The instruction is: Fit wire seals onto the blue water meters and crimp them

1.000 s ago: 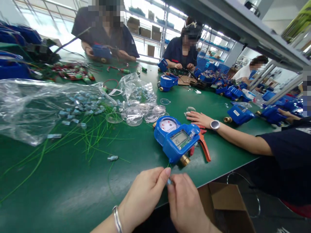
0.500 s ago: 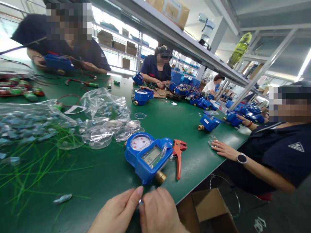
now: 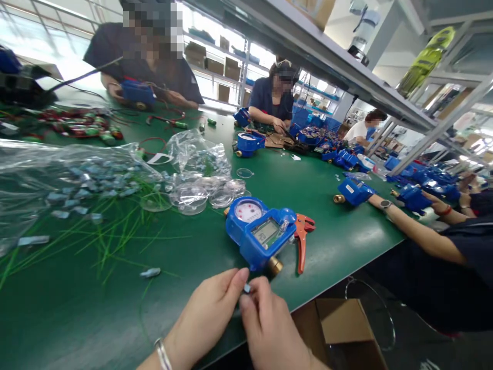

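Observation:
My left hand (image 3: 210,304) and my right hand (image 3: 271,326) meet at the table's front edge. Between their fingertips is a small blue-grey plastic seal (image 3: 247,289), mostly covered by the fingers. Just beyond them lies a blue water meter (image 3: 257,234) with a round dial, a small display and a brass fitting. Orange-red wire strippers (image 3: 302,244) rest against its right side. Another blue-grey seal (image 3: 151,273) with a green strand lies to the left of my hands.
A clear bag (image 3: 103,177) of similar pieces and loose green strands (image 3: 111,241) spread at left. Clear discs (image 3: 190,198) are heaped behind the meter. A cardboard box (image 3: 342,321) stands below the table edge. Co-workers handle blue meters (image 3: 353,191) at right and behind.
My view has swung left, so things appear further right. My right hand's fingers have opened out somewhat, showing the seal more. The co-worker's watch hand at right has moved to a blue meter.

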### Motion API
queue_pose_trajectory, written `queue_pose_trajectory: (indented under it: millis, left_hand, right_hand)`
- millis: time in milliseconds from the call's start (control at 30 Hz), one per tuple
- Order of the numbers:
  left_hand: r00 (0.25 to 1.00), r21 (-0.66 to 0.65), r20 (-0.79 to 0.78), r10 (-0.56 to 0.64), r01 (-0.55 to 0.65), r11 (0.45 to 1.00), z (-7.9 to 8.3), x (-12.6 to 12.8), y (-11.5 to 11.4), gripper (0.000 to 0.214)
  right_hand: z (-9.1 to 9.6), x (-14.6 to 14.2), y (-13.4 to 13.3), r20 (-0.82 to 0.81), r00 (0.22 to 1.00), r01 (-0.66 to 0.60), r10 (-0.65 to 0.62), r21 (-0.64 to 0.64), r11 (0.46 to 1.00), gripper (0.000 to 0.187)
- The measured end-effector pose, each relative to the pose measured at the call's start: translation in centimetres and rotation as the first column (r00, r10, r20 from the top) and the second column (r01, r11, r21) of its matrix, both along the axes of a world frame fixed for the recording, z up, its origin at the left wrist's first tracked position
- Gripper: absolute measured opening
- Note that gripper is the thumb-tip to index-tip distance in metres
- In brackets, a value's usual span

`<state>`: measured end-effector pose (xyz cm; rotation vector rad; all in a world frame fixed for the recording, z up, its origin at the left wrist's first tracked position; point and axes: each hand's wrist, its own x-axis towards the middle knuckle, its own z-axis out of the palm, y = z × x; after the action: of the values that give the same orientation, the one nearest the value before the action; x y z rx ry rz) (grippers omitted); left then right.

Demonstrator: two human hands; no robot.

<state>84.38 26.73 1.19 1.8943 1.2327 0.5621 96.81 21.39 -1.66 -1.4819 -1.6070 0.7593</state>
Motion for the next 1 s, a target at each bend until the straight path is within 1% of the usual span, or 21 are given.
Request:
queue_pose_trajectory:
  millis: [67, 100, 133, 200, 233, 300, 367, 400, 467, 533, 567, 633, 700, 733, 767, 800, 833, 867, 900, 933, 1000]
  left_hand:
    - [0.999, -0.036, 0.053, -0.009, 0.011, 0.999, 0.2, 0.0, 0.1, 0.046]
    - [0.997, -0.044, 0.075, -0.011, 0.014, 0.999, 0.3, 0.1, 0.1, 0.046]
    - [0.996, -0.046, 0.090, -0.012, 0.017, 0.999, 0.3, 0.2, 0.1, 0.046]
    - [0.996, -0.037, 0.093, -0.012, 0.015, 0.999, 0.2, 0.4, 0.0, 0.045]
    - [0.997, -0.030, 0.080, -0.006, 0.008, 1.000, 0.0, 0.5, -0.1, 0.044]
    - [0.999, -0.031, 0.046, 0.007, -0.005, 1.000, -0.2, 0.4, -0.1, 0.043]
    - [0.999, -0.043, 0.034, 0.017, -0.016, 0.999, -0.2, 0.3, -0.1, 0.044]
    - [0.999, -0.049, 0.041, 0.018, -0.016, 0.999, -0.2, 0.2, -0.1, 0.045]
    - [0.998, -0.062, 0.068, 0.017, -0.013, 0.998, 0.1, 0.0, 0.0, 0.047]
    - [0.996, -0.069, 0.086, 0.022, -0.016, 0.998, 0.4, 0.0, 0.0, 0.048]
    - [0.996, -0.069, 0.089, 0.026, -0.020, 0.997, 0.4, 0.1, 0.0, 0.047]
    - [0.996, -0.061, 0.082, 0.039, -0.034, 0.998, 0.3, 0.2, -0.1, 0.046]
    - [0.997, -0.048, 0.059, 0.046, -0.043, 0.998, 0.1, 0.4, -0.1, 0.045]
    - [0.998, -0.041, 0.040, 0.044, -0.042, 0.998, 0.0, 0.4, 0.0, 0.044]
    - [0.999, -0.035, 0.017, 0.038, -0.037, 0.999, -0.1, 0.4, 0.0, 0.043]
    - [0.999, -0.029, -0.007, 0.032, -0.033, 0.999, -0.1, 0.4, 0.1, 0.042]
    - [0.999, -0.023, -0.030, 0.030, -0.030, 0.999, -0.2, 0.4, 0.2, 0.042]
    - [0.998, -0.018, -0.047, 0.031, -0.031, 0.999, -0.1, 0.4, 0.2, 0.041]
    - [0.998, -0.016, -0.055, 0.032, -0.033, 0.999, -0.1, 0.4, 0.3, 0.041]
    - [0.998, -0.018, -0.056, 0.032, -0.033, 0.999, -0.1, 0.3, 0.4, 0.041]
    - [0.999, -0.030, -0.041, 0.019, -0.020, 0.999, 0.1, 0.2, 0.5, 0.043]
  right_hand:
    - [-0.4, 0.2, -0.3, 0.256, 0.963, 0.028, -0.085, 0.218, 0.975, 0.025]
    - [-0.5, 0.3, -0.3, 0.307, 0.945, 0.026, -0.113, 0.274, 0.961, 0.026]
    - [-0.5, 0.3, -0.2, 0.281, 0.954, 0.026, -0.103, 0.264, 0.964, 0.025]
    - [-0.2, 0.2, 0.2, 0.066, 0.997, 0.031, -0.038, 0.108, 0.994, 0.025]
    - [0.0, 0.1, 0.4, -0.072, 0.997, 0.011, -0.012, -0.003, 1.000, 0.026]
    - [0.5, -0.3, 0.6, -0.279, 0.960, -0.054, -0.004, -0.197, 0.979, 0.028]
    - [0.6, -0.5, 0.4, -0.271, 0.963, -0.055, -0.006, -0.217, 0.975, 0.030]
    - [0.5, -0.5, 0.2, -0.200, 0.980, -0.021, -0.012, -0.160, 0.987, 0.030]
    - [0.1, -0.4, -0.2, 0.060, 0.995, 0.075, -0.079, 0.071, 0.995, 0.024]
    - [-0.5, -0.1, -0.3, 0.325, 0.928, 0.079, -0.182, 0.306, 0.949, 0.018]
    - [-0.7, 0.1, -0.3, 0.405, 0.888, 0.055, -0.216, 0.373, 0.926, 0.018]
    - [-0.9, 0.2, 0.0, 0.463, 0.865, -0.007, -0.195, 0.398, 0.917, 0.021]
    - [-0.5, 0.1, 0.5, 0.323, 0.942, -0.009, -0.087, 0.283, 0.959, 0.022]
    - [-0.2, 0.0, 0.7, 0.127, 0.991, 0.019, -0.038, 0.151, 0.988, 0.024]
    - [0.1, -0.3, 0.9, -0.122, 0.992, 0.027, -0.029, -0.019, 0.999, 0.025]
    - [0.5, -0.6, 1.0, -0.358, 0.931, -0.005, -0.065, -0.192, 0.981, 0.026]
    - [0.7, -0.9, 1.1, -0.539, 0.831, -0.065, -0.134, -0.332, 0.941, 0.026]
    - [1.0, -1.1, 1.1, -0.650, 0.732, -0.128, -0.202, -0.423, 0.897, 0.026]
    - [1.1, -1.3, 1.0, -0.698, 0.671, -0.162, -0.249, -0.466, 0.870, 0.026]
    - [1.1, -1.4, 0.9, -0.694, 0.675, -0.158, -0.248, -0.465, 0.871, 0.026]
    - [0.8, -1.3, 0.5, -0.557, 0.815, -0.062, -0.162, -0.362, 0.930, 0.027]
